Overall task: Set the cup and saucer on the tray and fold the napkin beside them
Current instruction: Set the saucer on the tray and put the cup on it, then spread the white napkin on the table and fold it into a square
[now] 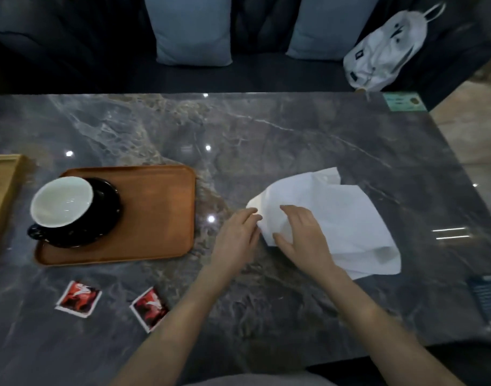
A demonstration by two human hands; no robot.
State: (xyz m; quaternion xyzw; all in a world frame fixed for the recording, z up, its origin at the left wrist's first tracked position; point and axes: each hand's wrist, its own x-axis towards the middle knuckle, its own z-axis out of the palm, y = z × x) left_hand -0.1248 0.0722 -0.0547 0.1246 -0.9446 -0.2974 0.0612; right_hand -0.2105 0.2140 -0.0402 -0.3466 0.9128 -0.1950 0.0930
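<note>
At the left of the frame I see the flat rectangular orange-brown wooden tray (155,213) lying on the dark grey marble-patterned table (266,135). On the tray's left half stands the round black saucer (110,210), and on it the black cup with a white inside (61,201), its handle pointing toward the lower left. The right half of the tray is bare wood.

The loosely crumpled white paper napkin (336,218) lies on the table right of centre, well apart from the tray and not yet folded flat; one corner sticks up toward the top of the frame and the lower right edge curls over itself.

My left hand (236,235) sits at the napkin's left edge, fingertips curled onto the paper; it seems to pinch that edge, though the blur there leaves me unsure of the exact hold. My right hand (303,232) lies on top of the napkin's left part, fingers spread and bent, thumb hooked round the near edge, gripping the paper.

At the lower left, two small red square packets, one (78,299) left of the other (149,307), lie on the table below the tray. A white drawstring bag (383,48) rests on the dark seat at the upper right, with two blue-grey cushions (191,29) along the top.
</note>
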